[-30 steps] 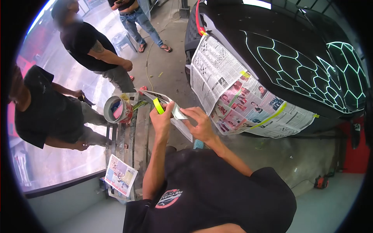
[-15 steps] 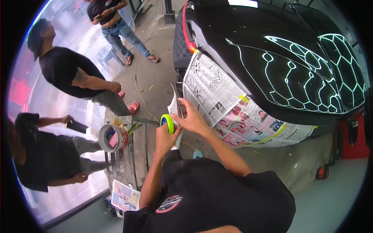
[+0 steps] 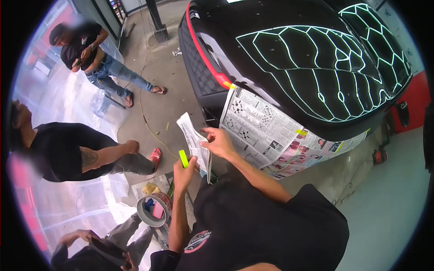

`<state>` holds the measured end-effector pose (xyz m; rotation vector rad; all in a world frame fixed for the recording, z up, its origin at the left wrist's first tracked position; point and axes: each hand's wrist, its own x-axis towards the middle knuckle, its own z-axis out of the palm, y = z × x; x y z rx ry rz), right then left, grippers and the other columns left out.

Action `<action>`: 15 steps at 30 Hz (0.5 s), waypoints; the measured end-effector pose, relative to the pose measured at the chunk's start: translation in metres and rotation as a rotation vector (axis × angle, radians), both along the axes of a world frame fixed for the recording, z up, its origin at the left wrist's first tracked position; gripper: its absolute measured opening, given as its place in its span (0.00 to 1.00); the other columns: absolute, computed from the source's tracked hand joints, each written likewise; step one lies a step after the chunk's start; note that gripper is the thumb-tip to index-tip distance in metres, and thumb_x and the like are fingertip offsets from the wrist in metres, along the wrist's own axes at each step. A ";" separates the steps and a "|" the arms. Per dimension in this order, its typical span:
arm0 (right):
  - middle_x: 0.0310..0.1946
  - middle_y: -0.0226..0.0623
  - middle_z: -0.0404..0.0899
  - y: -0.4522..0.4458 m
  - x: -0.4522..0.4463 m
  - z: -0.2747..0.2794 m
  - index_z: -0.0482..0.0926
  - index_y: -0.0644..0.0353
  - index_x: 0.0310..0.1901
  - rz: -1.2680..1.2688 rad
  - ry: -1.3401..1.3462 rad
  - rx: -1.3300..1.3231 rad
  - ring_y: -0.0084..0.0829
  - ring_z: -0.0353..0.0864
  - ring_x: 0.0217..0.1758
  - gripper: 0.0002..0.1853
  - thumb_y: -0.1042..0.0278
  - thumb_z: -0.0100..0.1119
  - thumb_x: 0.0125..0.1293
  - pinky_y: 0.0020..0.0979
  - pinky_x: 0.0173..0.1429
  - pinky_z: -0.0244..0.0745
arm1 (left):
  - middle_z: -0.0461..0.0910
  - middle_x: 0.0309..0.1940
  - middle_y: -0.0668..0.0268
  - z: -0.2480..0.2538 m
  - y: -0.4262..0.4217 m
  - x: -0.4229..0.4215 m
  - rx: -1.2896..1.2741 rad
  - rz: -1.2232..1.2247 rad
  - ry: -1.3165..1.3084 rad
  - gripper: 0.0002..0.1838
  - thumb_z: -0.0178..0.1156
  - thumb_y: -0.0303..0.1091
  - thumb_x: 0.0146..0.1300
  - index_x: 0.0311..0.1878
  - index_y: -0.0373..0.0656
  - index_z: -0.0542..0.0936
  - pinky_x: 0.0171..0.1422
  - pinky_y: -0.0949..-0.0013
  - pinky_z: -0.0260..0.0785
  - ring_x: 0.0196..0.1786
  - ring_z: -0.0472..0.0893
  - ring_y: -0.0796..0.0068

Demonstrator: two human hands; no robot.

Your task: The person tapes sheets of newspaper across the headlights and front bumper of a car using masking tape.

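My left hand (image 3: 184,174) is closed on a roll of bright yellow-green tape (image 3: 183,158), seen edge-on. My right hand (image 3: 219,143) pinches a folded sheet of newspaper (image 3: 191,134) between thumb and fingers. The sheet stands on edge in front of my chest, and its lower end passes close by my left hand; whether that hand also touches it I cannot tell. Just beyond my right hand, newspaper sheets (image 3: 262,125) cover the lower edge of a glossy black car body (image 3: 289,58). Pieces of yellow tape (image 3: 301,132) lie on them.
Several people stand on the left, one (image 3: 86,144) with arms folded. A paint bucket (image 3: 154,209) with a pink item inside sits on a slatted bench at lower left. A cable (image 3: 142,97) runs over the floor. A red-and-black tool (image 3: 380,156) lies at the right.
My view has turned, and the car and people have shifted in it. The tape roll now shows edge-on instead of ring-side. The folded newspaper is more in view, facing me.
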<state>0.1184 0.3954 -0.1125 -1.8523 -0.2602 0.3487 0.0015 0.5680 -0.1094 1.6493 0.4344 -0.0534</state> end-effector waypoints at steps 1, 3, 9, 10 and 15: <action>0.25 0.34 0.86 0.008 0.004 0.013 0.86 0.63 0.56 -0.009 -0.003 0.025 0.20 0.82 0.28 0.24 0.68 0.78 0.58 0.27 0.36 0.75 | 0.85 0.29 0.66 0.009 0.010 0.013 -0.018 0.037 -0.047 0.14 0.67 0.39 0.72 0.41 0.34 0.84 0.35 0.73 0.71 0.30 0.78 0.82; 0.22 0.35 0.84 0.021 0.017 0.020 0.91 0.62 0.43 0.007 0.040 0.074 0.21 0.81 0.25 0.16 0.64 0.80 0.55 0.28 0.34 0.74 | 0.86 0.33 0.66 0.019 0.024 0.041 -0.001 0.108 -0.117 0.15 0.68 0.39 0.71 0.44 0.33 0.84 0.37 0.73 0.71 0.32 0.79 0.82; 0.16 0.29 0.74 0.054 0.043 0.019 0.79 0.64 0.27 0.020 -0.046 0.133 0.18 0.67 0.22 0.23 0.54 0.83 0.55 0.32 0.28 0.63 | 0.86 0.34 0.64 0.039 0.028 0.111 0.177 0.210 -0.153 0.17 0.70 0.38 0.69 0.45 0.29 0.84 0.42 0.68 0.73 0.37 0.80 0.78; 0.16 0.28 0.73 0.058 0.049 0.015 0.78 0.64 0.27 0.016 -0.050 0.211 0.18 0.66 0.22 0.24 0.54 0.83 0.56 0.32 0.27 0.62 | 0.86 0.34 0.64 0.038 0.027 0.118 0.180 0.249 -0.173 0.17 0.69 0.38 0.69 0.45 0.29 0.84 0.42 0.68 0.73 0.37 0.81 0.78; 0.19 0.22 0.72 0.052 0.073 0.029 0.73 0.61 0.24 -0.021 -0.056 0.334 0.11 0.63 0.26 0.22 0.62 0.75 0.68 0.24 0.28 0.58 | 0.80 0.29 0.71 0.033 0.035 0.150 0.164 0.433 -0.266 0.14 0.68 0.39 0.72 0.41 0.34 0.83 0.36 0.72 0.66 0.31 0.74 0.83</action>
